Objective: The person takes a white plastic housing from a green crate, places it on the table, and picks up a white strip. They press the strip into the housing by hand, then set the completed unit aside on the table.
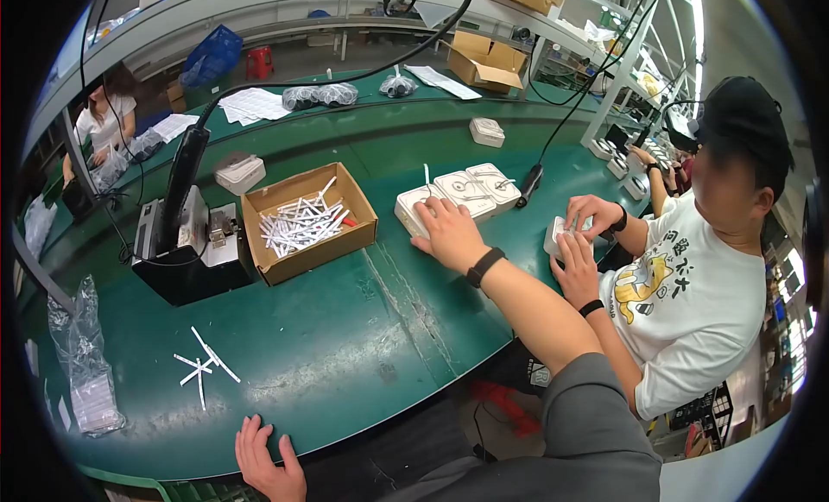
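Green tabletop [319, 347] under everything. Co-worker [699, 303] well right of the cardboard box [324, 262], my landmark; our arms are near each other, so an elbow bump could jog my right side. Black-sided machine [207, 277] just left of the box, its cable looping in front; snag that and the box could get dragged. Clear plastic bag [91, 364] further left, nearer me, out of harm's way I'd say.

My right hand [453, 234] lies over the leftmost white case [405, 211], just right of the box: fingers spread on top, thumb by the near side; can't tell if that grip is clamped. Two more cases, the middle one [456, 188] and the end one [499, 184], sit tight alongside it, so a sideways push would likely shove the row. My left hand [269, 460] is empty, fingers apart at the tabletop edge, nearer me than the box.

Black hanging tool [531, 185] right of the box, by the end case; a wide swing might knock it. Strips [298, 226] heaped inside the box could spill if it tips. Loose strips [204, 366] left and nearer me could be swept off by a sleeve.
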`<state>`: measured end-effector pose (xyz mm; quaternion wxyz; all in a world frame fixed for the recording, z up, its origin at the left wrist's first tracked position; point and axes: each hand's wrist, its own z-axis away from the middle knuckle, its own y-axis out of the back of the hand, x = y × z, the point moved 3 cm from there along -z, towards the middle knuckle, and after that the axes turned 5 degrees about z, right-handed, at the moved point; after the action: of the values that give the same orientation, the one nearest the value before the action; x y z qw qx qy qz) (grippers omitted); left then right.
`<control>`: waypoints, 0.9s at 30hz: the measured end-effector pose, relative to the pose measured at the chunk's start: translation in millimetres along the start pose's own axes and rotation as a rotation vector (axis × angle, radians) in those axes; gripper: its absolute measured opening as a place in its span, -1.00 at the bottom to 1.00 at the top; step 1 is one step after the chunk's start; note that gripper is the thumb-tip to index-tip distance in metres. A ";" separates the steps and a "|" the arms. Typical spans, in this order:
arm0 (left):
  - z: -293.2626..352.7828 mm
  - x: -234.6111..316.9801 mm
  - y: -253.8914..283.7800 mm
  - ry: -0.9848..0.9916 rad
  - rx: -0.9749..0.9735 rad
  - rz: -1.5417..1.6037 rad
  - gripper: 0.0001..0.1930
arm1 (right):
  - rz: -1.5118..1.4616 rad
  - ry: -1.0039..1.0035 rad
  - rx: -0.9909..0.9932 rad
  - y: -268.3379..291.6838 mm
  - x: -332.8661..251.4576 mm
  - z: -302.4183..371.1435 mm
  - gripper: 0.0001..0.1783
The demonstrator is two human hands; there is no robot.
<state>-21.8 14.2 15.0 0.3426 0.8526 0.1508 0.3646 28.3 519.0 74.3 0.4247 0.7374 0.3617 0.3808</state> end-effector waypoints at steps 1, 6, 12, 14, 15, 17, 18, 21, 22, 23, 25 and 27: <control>-3.3 2.2 0.0 -0.006 0.005 0.006 -0.72 | 0.015 -0.031 0.012 0.1 0.6 -4.4 -0.23; -12.1 9.0 -3.0 -0.017 0.023 0.031 -0.74 | 0.053 -0.051 0.280 35.7 -20.7 -5.2 -0.34; -17.3 19.1 29.4 0.028 -0.022 0.002 -0.71 | -0.878 0.116 -0.001 74.5 -129.2 7.2 -0.66; -24.1 20.6 36.2 -0.006 -0.091 0.009 -0.71 | -1.087 0.146 -0.237 57.9 -144.1 7.4 -0.74; -28.9 19.7 43.8 -0.044 -0.142 0.049 -0.71 | -1.137 0.088 -0.376 51.1 -141.3 10.3 -0.78; -40.4 36.6 72.3 -0.039 -0.153 0.111 -0.76 | -1.258 0.091 -0.453 41.4 -131.1 13.8 -0.81; -33.7 39.6 97.9 0.033 -0.118 0.038 -0.76 | -1.238 0.116 -0.505 38.9 -131.4 14.7 -0.81; -22.3 66.0 149.4 0.015 -0.014 0.080 -0.80 | -1.188 0.165 -0.587 26.9 -130.7 23.6 -0.80; -23.0 68.4 170.1 0.076 0.005 0.010 -0.83 | -1.204 0.195 -0.600 27.3 -133.1 22.8 -0.80; -18.2 66.2 192.8 0.136 0.023 -0.049 -0.85 | -1.199 0.186 -0.607 27.6 -133.6 21.6 -0.79; -3.7 40.9 231.2 0.345 0.137 -0.113 -0.85 | -1.180 0.151 -0.614 28.2 -132.9 20.6 -0.78; 6.4 17.1 274.4 0.473 0.250 -0.168 -0.84 | -1.190 0.155 -0.614 26.9 -133.0 19.7 -0.77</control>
<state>-3.3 -177.6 211.1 0.2190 0.7639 0.3408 0.5023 -8.6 388.0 57.9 0.7253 0.2287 0.6111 0.2195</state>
